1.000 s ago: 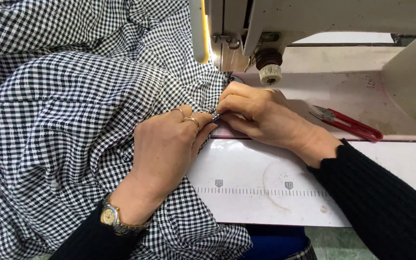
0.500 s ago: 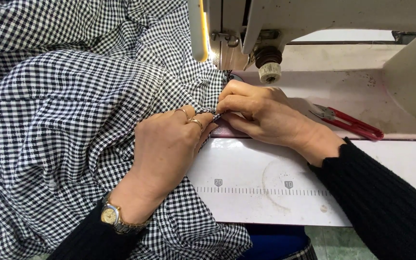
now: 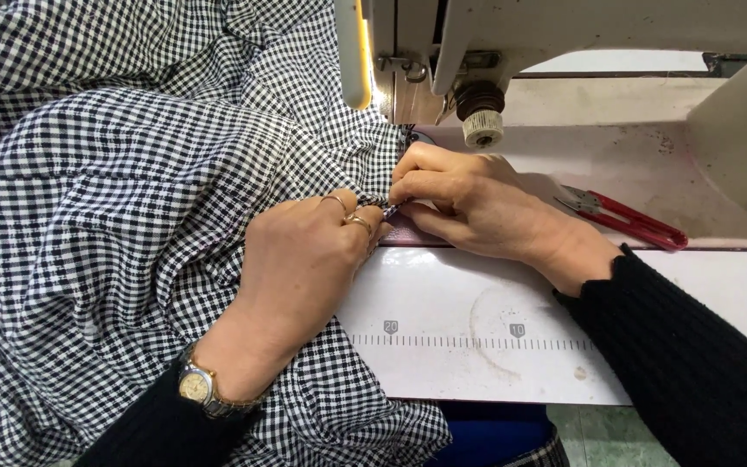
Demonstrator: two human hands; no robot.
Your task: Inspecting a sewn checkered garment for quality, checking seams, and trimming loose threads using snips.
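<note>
The white surface has a printed ruler scale along its front. On it lies the black-and-white checked fabric, and red thread snips lie near the sewing machine.

1. A black-and-white checked cloth is seen spread in loose folds over the left half of the view, bunched and rumpled rather than flat.
2. Two check sizes are shown: a larger check in the middle fold and a finer check along the upper and lower parts.
3. Its right edge is laid on the white surface, running up towards the foot of the sewing machine.
4. A small fold of that edge is pinched between the left hand and the right hand, whose fingertips meet on it.
5. The lower part of the cloth is draped over the front edge of the surface.
</note>
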